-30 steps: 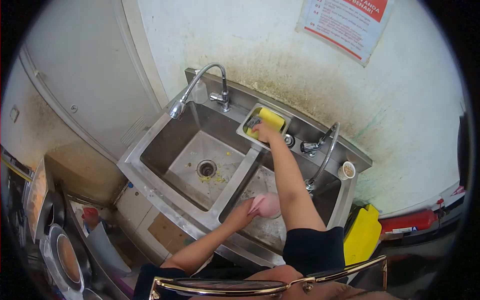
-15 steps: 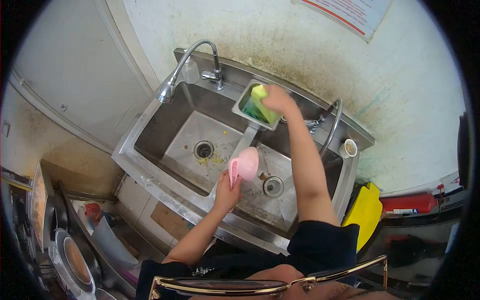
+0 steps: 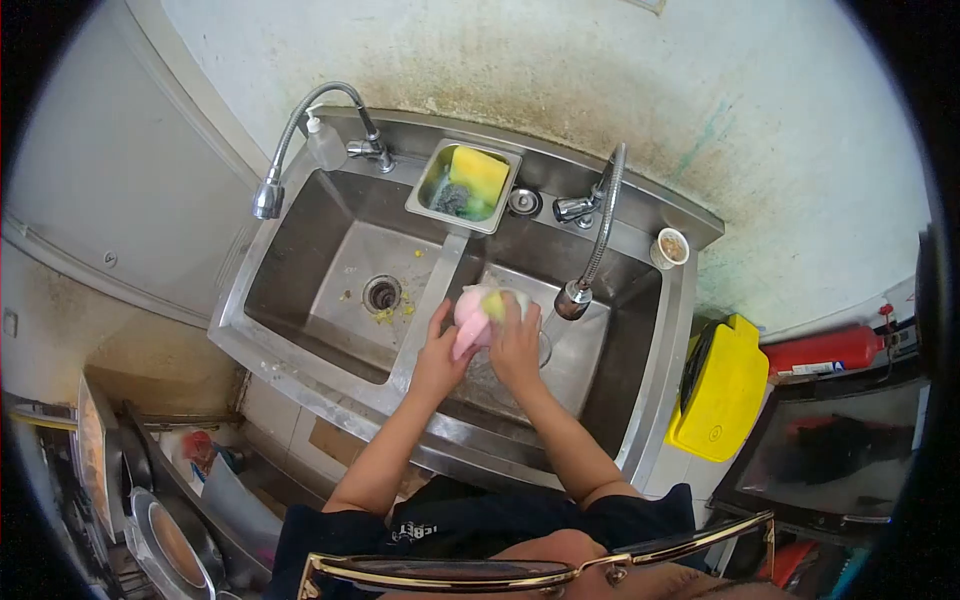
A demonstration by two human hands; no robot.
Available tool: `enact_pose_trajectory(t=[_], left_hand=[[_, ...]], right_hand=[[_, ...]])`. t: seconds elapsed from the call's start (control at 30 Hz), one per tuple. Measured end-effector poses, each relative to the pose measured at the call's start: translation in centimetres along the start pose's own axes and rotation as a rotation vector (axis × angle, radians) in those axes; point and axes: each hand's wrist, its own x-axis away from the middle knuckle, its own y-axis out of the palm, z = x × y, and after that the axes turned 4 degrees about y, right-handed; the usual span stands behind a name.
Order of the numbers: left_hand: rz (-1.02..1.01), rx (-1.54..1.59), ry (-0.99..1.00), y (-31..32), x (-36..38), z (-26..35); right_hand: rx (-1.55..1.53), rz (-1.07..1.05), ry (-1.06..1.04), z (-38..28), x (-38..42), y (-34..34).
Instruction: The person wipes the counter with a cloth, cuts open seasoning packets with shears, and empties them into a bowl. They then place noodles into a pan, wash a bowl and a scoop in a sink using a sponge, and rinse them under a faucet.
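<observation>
Over the right basin, my left hand [image 3: 440,355] is closed around a pink cup [image 3: 473,333] with a flat loop handle. My right hand [image 3: 517,345] presses a yellow sponge [image 3: 493,305] with whitish foam against the cup; its fingers partly cover the sponge. Behind both hands, a metal container [image 3: 462,222] sits on the sink's back ledge. Inside it are another yellow sponge [image 3: 478,175], a grey scouring pad [image 3: 453,199] and greenish liquid.
Food scraps lie around the drain [image 3: 382,294] in the left basin. Flexible faucets [image 3: 268,195] [image 3: 575,298] hang over both basins. A soap bottle [image 3: 324,145], a drain strainer [image 3: 524,202] and a small white cup [image 3: 669,248] stand on the ledge. At right is a yellow bin lid [image 3: 722,390].
My right hand has come from the metal container down to the pink cup, bringing a sponge. The cup has shifted slightly, and the head view has turned.
</observation>
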Motion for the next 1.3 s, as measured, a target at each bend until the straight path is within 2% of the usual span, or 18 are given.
enact_pose_trajectory(t=[0.07, 0.13, 0.2, 0.23, 0.33, 0.47, 0.53, 0.57, 0.63, 0.67, 0.73, 0.87, 0.93, 0.97, 1.03, 1.07, 1.13, 1.3], left_hand=[[-0.036, 0.044, 0.171, 0.4, 0.2, -0.3], [-0.095, 0.005, 0.107, 0.5, 0.6, 0.2], [-0.140, -0.038, 0.045, 0.3, 0.4, 0.7], [-0.169, -0.072, 0.010, 0.0, 0.0, 0.7], [-0.276, -0.142, -0.013, -0.9, 0.6, 0.6], [-0.270, -0.180, -0.002, -0.3, 1.4, 1.1], [-0.243, -0.203, 0.045, 0.1, 1.6, 0.0], [-0.211, -0.226, 0.094, 0.2, 1.7, -0.2], [-0.236, -0.208, 0.105, 0.8, 1.9, 0.3], [-0.261, -0.191, 0.116, 1.2, 1.9, 0.6], [-0.241, -0.189, 0.120, 1.9, 1.8, 0.9], [-0.143, -0.127, 0.038, 1.7, 0.8, 1.6], [-0.157, -0.097, -0.055, 2.4, 0.8, 1.5], [-0.076, -0.027, -0.080, 3.2, 0.9, 1.1], [-0.002, 0.044, -0.107, 4.5, 1.3, 0.3], [0.008, 0.106, -0.178, 4.9, 1.3, 0.1], [0.018, 0.167, -0.242, 5.3, 0.9, 0.7], [0.043, 0.472, -0.236, 5.0, 0.6, 1.9]], right_hand=[[-0.116, -0.024, -0.006, 2.6, -0.9, 0.7], [-0.230, -0.037, -0.019, 3.6, -1.9, 0.6], [-0.007, -0.326, 0.126, 1.8, -3.0, -1.0], [-0.018, -0.004, -0.073, 1.1, -1.6, -0.4], [-0.114, -0.125, -0.339, 4.0, -0.8, 0.1], [-0.054, -0.333, 0.010, 4.1, -2.0, -0.4], [-0.103, -0.317, -0.323, 3.7, -0.9, -0.9], [-0.103, -0.320, -0.317, 4.4, -1.2, -0.7], [-0.307, -0.537, 0.123, 6.5, -3.4, -0.1], [-0.306, -0.535, 0.127, 5.4, -4.2, -0.6], [0.151, -0.734, -0.088, 3.6, -5.2, -1.3], [-0.241, -0.712, -0.195, 5.5, -5.0, -1.5], [-0.287, -0.302, -0.002, 5.5, -2.5, -1.7], [-0.287, -0.301, -0.006, 4.8, -1.8, -1.9], [-0.122, 0.120, -0.099, 3.2, 0.2, -2.1], [-0.122, 0.122, -0.098, 3.1, 1.7, -2.0], [0.041, 0.139, -0.469, 3.3, 4.1, -1.5], [-0.047, 0.087, -0.393, 4.8, 2.8, -1.5]])
